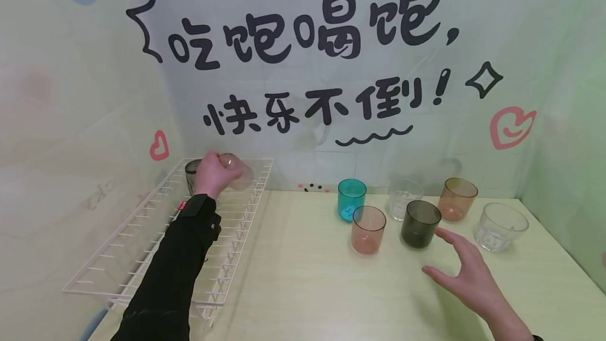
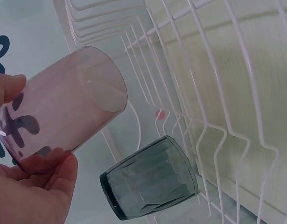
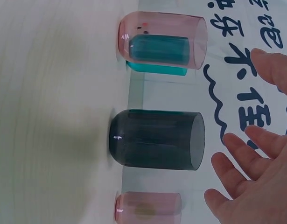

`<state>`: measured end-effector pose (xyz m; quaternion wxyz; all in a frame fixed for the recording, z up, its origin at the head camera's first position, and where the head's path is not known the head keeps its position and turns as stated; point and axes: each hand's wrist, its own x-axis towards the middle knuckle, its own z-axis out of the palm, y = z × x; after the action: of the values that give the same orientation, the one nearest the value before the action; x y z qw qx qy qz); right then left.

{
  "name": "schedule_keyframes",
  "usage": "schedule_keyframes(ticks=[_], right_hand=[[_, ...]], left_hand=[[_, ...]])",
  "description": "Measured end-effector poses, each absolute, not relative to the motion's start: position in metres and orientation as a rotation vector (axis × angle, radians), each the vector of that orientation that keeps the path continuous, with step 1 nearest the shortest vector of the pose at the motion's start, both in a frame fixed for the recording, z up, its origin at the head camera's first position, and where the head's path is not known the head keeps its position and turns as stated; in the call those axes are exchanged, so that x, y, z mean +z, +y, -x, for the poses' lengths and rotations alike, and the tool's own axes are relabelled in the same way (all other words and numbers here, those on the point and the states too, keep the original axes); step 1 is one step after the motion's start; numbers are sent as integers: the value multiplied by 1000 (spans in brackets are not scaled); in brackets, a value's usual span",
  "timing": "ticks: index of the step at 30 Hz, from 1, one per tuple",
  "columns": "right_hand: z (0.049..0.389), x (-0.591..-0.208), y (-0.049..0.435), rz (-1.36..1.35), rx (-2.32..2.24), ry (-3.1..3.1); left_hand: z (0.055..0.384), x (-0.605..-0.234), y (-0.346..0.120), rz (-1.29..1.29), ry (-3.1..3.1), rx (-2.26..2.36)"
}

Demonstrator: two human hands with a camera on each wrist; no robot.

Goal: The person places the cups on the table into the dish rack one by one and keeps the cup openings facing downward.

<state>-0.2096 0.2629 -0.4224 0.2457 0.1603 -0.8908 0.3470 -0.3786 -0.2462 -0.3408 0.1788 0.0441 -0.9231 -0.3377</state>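
Note:
My left hand (image 1: 215,173) grips a clear pink cup (image 2: 64,107) near one end, fingers and thumb on opposite sides. The cup's wide open rim points toward the wires of a white wire rack (image 1: 227,257). Beside it in the rack is a smoky grey-green glass (image 2: 150,179), partly behind my hand in the head view. My right hand (image 1: 468,272) is held with thumb and fingers spread, holding nothing. Nearest to it is a dark grey cup (image 1: 420,223), upright on the table, close to the fingertips in the head view.
Around the dark cup stand a pink cup (image 1: 367,230), a teal cup (image 1: 351,199), an amber-pink cup (image 1: 456,200) and two clear ones, a glass (image 1: 403,199) at the back and a wider one (image 1: 501,228) at right. A printed backdrop (image 1: 303,78) rises behind the table.

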Motion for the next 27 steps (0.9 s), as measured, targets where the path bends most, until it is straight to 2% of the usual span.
schedule_keyframes(ticks=[15,27], right_hand=[[209,-424,267,-429,925,-2417],[223,-418,274,-481,864,-2377]], left_hand=[[391,-355,-244,-56,-2709,-848],[397,-359,-242,-39,-2736,-792]])
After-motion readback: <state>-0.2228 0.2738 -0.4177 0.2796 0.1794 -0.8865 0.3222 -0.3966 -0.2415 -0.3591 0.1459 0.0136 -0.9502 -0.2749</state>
